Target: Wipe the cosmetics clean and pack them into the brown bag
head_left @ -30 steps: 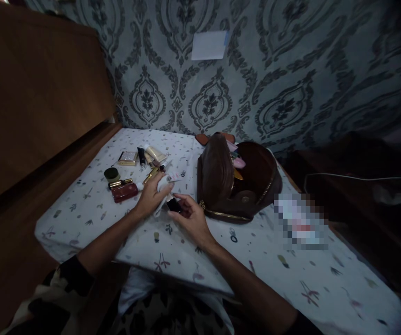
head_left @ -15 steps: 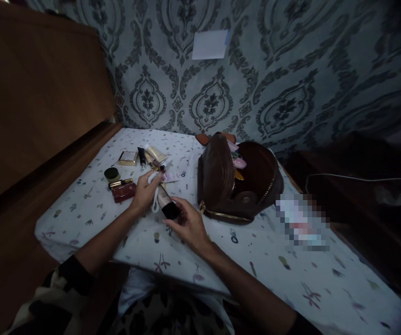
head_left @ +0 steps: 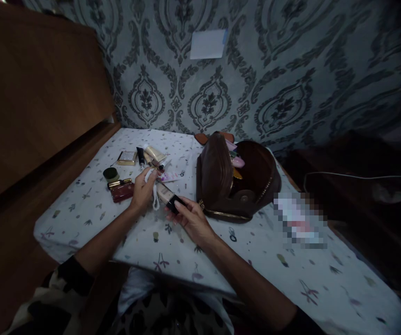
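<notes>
"What are you seeing over the head feed, biggest first?"

"I'm looking down on a counter (head_left: 277, 279) covered in printed cloth. A brown bag (head_left: 214, 186) is gaping open on it, near the right hand (head_left: 195, 223)."

"And each grip?"

"The right is gripping a bottle (head_left: 166, 194) by its black cap (head_left: 173, 203), thumb lying along the top. The left hand (head_left: 142, 188) is pinching a white looped item (head_left: 156, 197) (cloth or cord, I'm not managing to tell which)."

"Where is the bottle sitting?"

"It's slanting between the two hands, to the left of the bag. I'm not making out whether its far end is touching the left fingers."

"How are you expecting it to handle?"

"I'm guessing stiff and smooth, with modest weight, perhaps glass, so slippery and breakable. I'd be favouring the body just below the cap, since a cap can be working loose. The white item is looking soft and light; I'd be pinching it where it's bunching."

"Anything smaller?"

"A dark-lidded jar (head_left: 110, 175) is standing at far left, behind a gold tube (head_left: 119, 183)."
</notes>
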Motion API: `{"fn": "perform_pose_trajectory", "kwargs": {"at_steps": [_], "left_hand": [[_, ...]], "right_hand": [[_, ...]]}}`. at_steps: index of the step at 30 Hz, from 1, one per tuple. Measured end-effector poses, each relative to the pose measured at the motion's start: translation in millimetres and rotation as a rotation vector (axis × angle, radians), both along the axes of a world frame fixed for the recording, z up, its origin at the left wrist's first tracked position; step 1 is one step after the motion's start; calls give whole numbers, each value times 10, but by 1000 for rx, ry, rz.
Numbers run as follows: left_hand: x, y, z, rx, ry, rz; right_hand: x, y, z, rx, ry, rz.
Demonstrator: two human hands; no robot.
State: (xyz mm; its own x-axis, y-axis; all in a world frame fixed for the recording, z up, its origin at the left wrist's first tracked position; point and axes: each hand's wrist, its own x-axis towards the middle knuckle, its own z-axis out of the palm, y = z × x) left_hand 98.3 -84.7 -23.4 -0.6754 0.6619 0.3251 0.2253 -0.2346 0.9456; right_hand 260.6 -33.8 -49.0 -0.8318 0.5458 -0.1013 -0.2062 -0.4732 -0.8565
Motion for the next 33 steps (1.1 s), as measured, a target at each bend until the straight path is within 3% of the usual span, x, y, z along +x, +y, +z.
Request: {"fn": "perform_pose_trajectory", "kwargs": {"at_steps": [4, 7, 15, 22, 27, 30, 33], "left_hand": [[6, -19, -9, -90, 380, -65], [47, -37, -54, -173, 606, -60], [199, -61, -142, -291, 848, -21], [70, -56, -17, -230, 685, -28], [-28, -36, -11, -198, 206, -108], [-47, -14, -48, -180, 14, -143], [-38, -11, -47, -158, 95, -118]], "right_hand": [[0, 0, -31, 64, -7, -96], [-4, -7, -59, 218, -50, -153], [-28, -9, -130, 661, -137, -303], [42, -24, -89, 697, -129, -250], [54, -39, -79, 675, -66, -249], [51, -37, -52, 552, -46, -224], [52, -13, -12, 371, -32, -246]]}}
